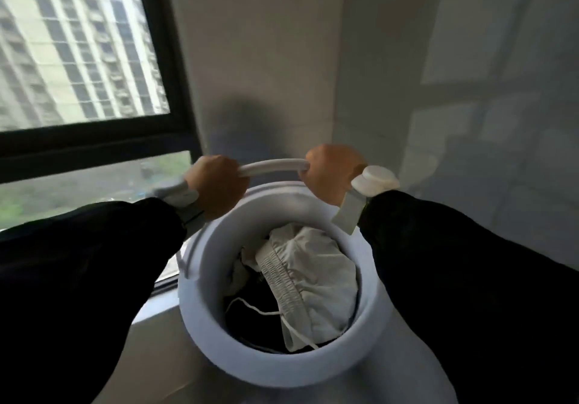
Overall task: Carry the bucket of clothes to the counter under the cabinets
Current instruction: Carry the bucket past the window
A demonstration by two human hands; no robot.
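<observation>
Two arms in loose black long sleeves (94, 265). The left hand (216, 184) has a grey strap (185, 198) at the wrist. The right hand (329, 173) has a white wristband (351, 209) carrying a round white disc (379, 178).

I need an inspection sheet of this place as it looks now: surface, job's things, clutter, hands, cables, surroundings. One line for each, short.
Surface: pale window ledge beside the bucket; whether the bucket rests on anything is hidden.
Job's things: white bucket holding a white garment over dark clothes; handle raised.
Clutter: nothing seen.
Hands: left hand and right hand each closed in a grip on the handle; a white band on each wrist.
Cables: nothing seen; only a white drawstring on the clothes.
Surroundings: window at left, plain walls ahead; counter and cabinets not in view.
</observation>
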